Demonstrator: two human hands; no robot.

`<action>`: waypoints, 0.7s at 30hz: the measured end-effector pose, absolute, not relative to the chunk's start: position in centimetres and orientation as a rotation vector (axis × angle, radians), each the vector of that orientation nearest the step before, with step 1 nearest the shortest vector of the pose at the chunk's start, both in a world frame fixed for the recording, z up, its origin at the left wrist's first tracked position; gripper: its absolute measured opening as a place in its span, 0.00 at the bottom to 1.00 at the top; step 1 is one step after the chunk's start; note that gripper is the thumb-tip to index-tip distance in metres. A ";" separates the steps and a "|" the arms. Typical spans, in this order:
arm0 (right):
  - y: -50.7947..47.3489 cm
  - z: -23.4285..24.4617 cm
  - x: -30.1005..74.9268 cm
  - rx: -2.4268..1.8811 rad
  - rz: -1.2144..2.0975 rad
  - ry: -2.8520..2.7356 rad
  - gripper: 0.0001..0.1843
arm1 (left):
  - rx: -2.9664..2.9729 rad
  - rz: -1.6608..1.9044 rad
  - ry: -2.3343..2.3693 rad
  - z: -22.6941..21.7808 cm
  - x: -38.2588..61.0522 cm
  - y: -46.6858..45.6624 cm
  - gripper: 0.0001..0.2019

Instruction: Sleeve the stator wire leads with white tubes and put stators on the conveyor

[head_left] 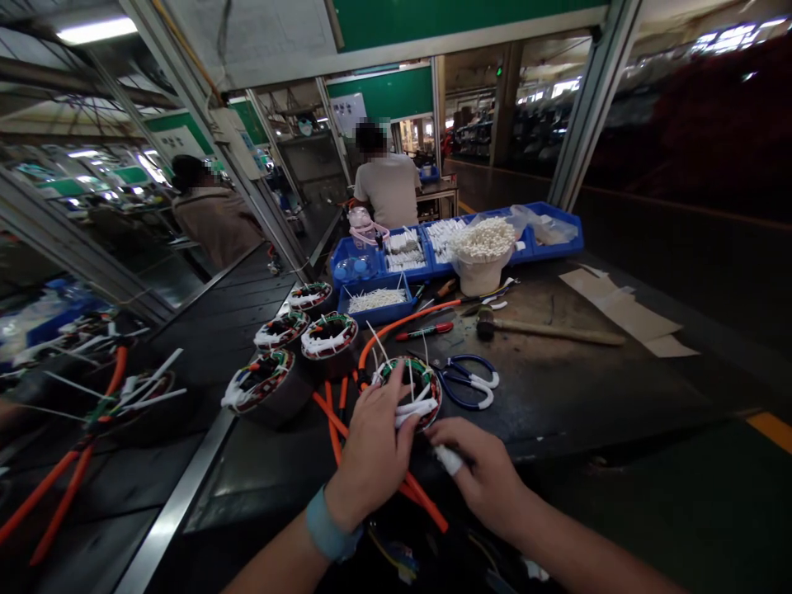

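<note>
A round motor stator (409, 388) with copper windings, white ties and orange leads lies on the dark workbench (575, 388) in front of me. My left hand (371, 450) rests on its left rim, fingers wrapped over the windings and white sleeving. My right hand (479, 470) sits just right of the stator, fingers curled in a pinch, with white tape on the forefinger tip. What the right fingers pinch is hidden. Orange leads (384, 462) run under both hands.
Blue-handled scissors (467, 381) lie right of the stator. Several more stators (290, 351) stand at the left. A mallet (544, 330), red marker (426, 332), white bucket of ties (481, 252) and blue bins (433, 247) sit behind. Two people work farther back.
</note>
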State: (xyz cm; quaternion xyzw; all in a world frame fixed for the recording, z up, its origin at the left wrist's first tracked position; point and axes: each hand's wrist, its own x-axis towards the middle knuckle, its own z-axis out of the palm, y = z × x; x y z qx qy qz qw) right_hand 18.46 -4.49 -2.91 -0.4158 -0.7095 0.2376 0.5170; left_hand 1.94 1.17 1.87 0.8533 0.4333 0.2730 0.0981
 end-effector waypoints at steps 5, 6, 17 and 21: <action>-2.2 -2.4 17.1 -0.996 1.186 -1.167 0.07 | 2.468 1.048 1.123 0.9 1.9 1.1 0.15; -2.3 -2.4 17.1 -0.968 1.260 -1.085 0.10 | 2.504 1.073 1.088 0.8 1.9 1.1 0.14; -3.6 -3.1 17.4 -0.809 1.404 -0.767 0.18 | 2.733 1.112 0.935 0.7 1.6 1.3 0.17; -2.6 -2.4 17.3 -0.904 1.439 -0.739 0.20 | 2.788 1.106 0.909 0.6 1.5 1.3 0.18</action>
